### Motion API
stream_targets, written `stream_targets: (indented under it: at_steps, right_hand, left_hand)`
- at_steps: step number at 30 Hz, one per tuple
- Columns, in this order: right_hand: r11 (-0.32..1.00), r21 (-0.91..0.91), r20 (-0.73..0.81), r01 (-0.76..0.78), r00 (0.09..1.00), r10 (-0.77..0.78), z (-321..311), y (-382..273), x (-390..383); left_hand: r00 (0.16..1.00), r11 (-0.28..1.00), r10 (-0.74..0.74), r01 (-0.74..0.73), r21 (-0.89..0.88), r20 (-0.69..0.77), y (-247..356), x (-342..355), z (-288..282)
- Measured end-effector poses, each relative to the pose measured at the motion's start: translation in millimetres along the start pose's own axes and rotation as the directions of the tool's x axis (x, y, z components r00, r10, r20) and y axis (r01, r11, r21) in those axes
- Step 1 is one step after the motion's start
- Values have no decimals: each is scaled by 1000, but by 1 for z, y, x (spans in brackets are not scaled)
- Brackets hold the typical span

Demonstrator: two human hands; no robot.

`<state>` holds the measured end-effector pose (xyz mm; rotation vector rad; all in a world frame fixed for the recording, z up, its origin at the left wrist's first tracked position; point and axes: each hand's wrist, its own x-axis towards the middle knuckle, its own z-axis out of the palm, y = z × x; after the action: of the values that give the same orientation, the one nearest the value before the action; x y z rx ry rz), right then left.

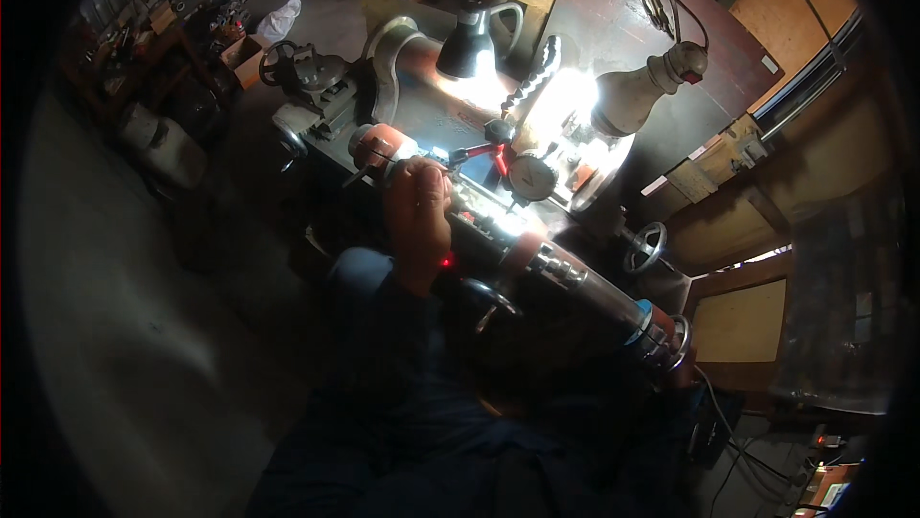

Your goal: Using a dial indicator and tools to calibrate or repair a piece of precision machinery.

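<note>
My left hand (pixel 419 221) is raised at the bright middle of a long lathe-like machine (pixel 613 298). Its fingers are curled together at the work area, and glare and the hand itself hide what they hold. Just right of it stands a round dial gauge (pixel 532 178) on a red-and-black jointed arm (pixel 497 149). Dim at the lower right, my right hand (pixel 682 376) is by a shiny handwheel (pixel 681 342) at the machine's end; shadow hides its fingers. A second handwheel (pixel 492 302) sits on the machine's near side.
Two lamps, a black one (pixel 468 44) and a pale one (pixel 637 101), hang low over the machine. Behind it is a large dark red panel (pixel 709 15). A vise-like fixture (pixel 316 77) stands at the left end. Another handwheel (pixel 646 247) sticks out at the right. Cables (pixel 738 446) run at the lower right.
</note>
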<state>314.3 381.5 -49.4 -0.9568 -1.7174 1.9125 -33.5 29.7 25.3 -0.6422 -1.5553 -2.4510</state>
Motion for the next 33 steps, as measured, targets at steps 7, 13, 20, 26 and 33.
stream_targets:
  at_steps: [7, 13, 20, 26, 33]
  right_hand:
    - [744, -650, 45, 153, 985, -164, -31, 40, -18]
    - [-113, -977, 198, 180, 965, -175, -50, 47, -58]
    - [875, -471, -70, 113, 984, -164, -20, -8, -86]
    - [851, -499, -53, 164, 974, -219, 23, -53, -87]
    - [418, -884, -69, 211, 823, -563, 68, -49, -91]
  left_hand:
    - [937, 865, 309, -349, 360, 166, 4, 7, -2]
    - [974, 948, 225, -218, 231, -3, 11, 1, 9]
    - [988, 985, 134, -123, 123, -83, 16, 1, 10]
    - [993, 996, 93, -94, -3, -72, 19, -3, 16]
    - [996, 998, 27, -31, -57, -79, 15, -4, 29]
